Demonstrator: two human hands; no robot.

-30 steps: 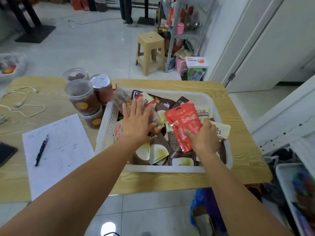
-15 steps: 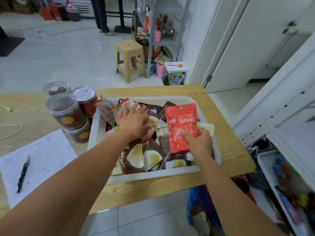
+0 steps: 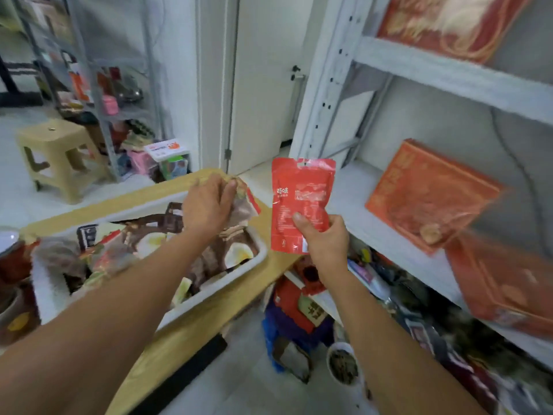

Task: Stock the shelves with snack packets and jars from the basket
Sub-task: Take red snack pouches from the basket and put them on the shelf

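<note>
Two hands are up, each with one packet. The right hand (image 3: 325,244) pinches one red packet (image 3: 300,196) near its lower corner. The thumb presses on the printed face and the other fingers are hidden behind it. The packet stands upright above those fingers, in the air, off to the right of the basket and short of the shelf. The left hand (image 3: 206,205) curls its fingers round one crumpled packet (image 3: 247,205), clear with a red edge. It sticks out to the right of the fingertips, over the far corner of the basket.

One white basket (image 3: 254,263) sits on one wooden table (image 3: 194,333), below and left of the left fingers. It holds a heap of packets, mostly brown with pale ovals, too blurred to count. Left of the basket, jars (image 3: 13,262) show, too smeared to count.

Right of the right fingers runs one white shelf unit (image 3: 359,211). Three red-orange boxes stand on it:
- The first box (image 3: 428,196) leans on the middle board, well to the right of the red packet, filling that part of the board.
- The second box (image 3: 502,283) is nearer and blurred.
- The third box (image 3: 449,22) is on the board above.

Below the right wrist lie one blue bag (image 3: 278,327) and a clutter of packets. Beyond the left fingers stand one tan stool (image 3: 57,151), one metal rack (image 3: 113,85) and one white door (image 3: 263,85).
</note>
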